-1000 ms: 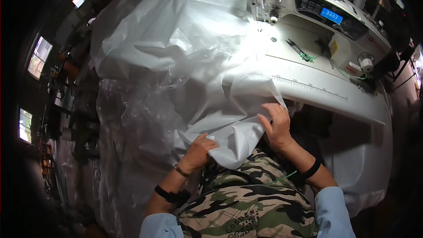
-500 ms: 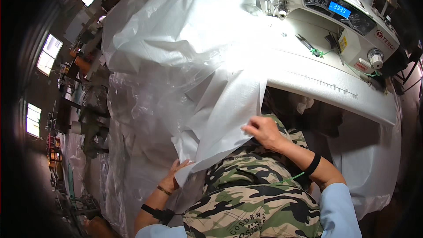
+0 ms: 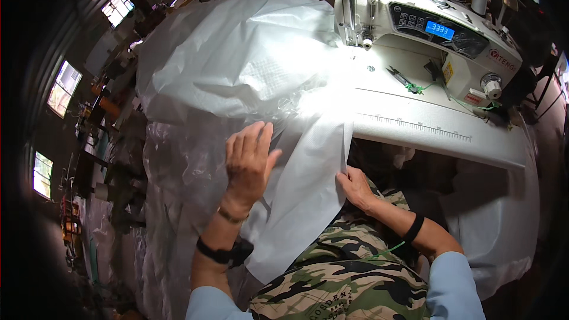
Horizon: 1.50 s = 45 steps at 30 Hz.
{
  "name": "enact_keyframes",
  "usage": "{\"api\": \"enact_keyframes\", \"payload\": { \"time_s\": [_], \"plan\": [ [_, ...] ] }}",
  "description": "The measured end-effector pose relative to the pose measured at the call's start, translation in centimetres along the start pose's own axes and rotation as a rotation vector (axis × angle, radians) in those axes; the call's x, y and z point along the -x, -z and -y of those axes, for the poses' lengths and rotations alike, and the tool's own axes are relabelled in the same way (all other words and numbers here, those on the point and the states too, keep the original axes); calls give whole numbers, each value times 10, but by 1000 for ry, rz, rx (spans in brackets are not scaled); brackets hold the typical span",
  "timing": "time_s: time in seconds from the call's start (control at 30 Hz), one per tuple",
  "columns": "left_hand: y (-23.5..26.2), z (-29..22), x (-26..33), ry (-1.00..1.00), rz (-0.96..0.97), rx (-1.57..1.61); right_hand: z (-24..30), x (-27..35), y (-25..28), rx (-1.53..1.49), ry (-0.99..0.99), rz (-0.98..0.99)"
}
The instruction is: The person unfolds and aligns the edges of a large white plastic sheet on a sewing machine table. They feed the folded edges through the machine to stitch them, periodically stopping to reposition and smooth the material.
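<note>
A large white plastic-like sheet drapes from the sewing machine table down over my lap, with a bulky heap of it to the left. My left hand is over the sheet, fingers stretched out and holding nothing; whether the palm touches the sheet I cannot tell. My right hand pinches the sheet's right edge just below the table's front edge. Beyond both hands stands the white sewing machine, its needle area brightly lit. The sheet's upper end fades into the glare beside the needle.
Thread snips with green thread lie on the machine bed, right of the needle. A ruler scale runs along the table's front edge. A camouflage apron covers my lap. Cluttered racks and windows line the far left.
My left hand has let go of the sheet's lower corner and moved up over the sheet. My right hand has closed on the sheet's right edge. The view has shifted slightly.
</note>
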<state>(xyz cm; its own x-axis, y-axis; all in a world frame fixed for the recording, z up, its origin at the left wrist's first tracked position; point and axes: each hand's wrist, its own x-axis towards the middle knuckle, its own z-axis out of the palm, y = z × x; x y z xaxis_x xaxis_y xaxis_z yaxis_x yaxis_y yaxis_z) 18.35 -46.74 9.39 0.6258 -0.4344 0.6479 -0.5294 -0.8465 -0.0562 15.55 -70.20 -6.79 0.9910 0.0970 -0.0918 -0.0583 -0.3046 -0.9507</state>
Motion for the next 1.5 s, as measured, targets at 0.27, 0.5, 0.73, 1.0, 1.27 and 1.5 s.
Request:
{"api": "enact_keyframes", "payload": {
  "time_s": [0.27, 0.5, 0.73, 1.0, 1.27, 1.5],
  "plan": [
    [24, -21, 1, 165, 294, 753, 64, 80, 46, -579, -155, 227],
    [11, -60, 36, 559, 641, 1273, 40, 99, 19, -575, -105, 78],
    [4, -73, 55, 954, 644, 1608, 65, 98, 26, -361, -25, 214],
    [10, -67, 85, 773, 357, 1281, 81, 71, 45, 163, 767, -356],
    [42, -71, 75, 1027, 514, 1520, 117, 70, 24, -118, 40, 595],
    [41, -83, 80, 912, 586, 1409, 94, 83, 20, 203, 633, 271]
  ]
}}
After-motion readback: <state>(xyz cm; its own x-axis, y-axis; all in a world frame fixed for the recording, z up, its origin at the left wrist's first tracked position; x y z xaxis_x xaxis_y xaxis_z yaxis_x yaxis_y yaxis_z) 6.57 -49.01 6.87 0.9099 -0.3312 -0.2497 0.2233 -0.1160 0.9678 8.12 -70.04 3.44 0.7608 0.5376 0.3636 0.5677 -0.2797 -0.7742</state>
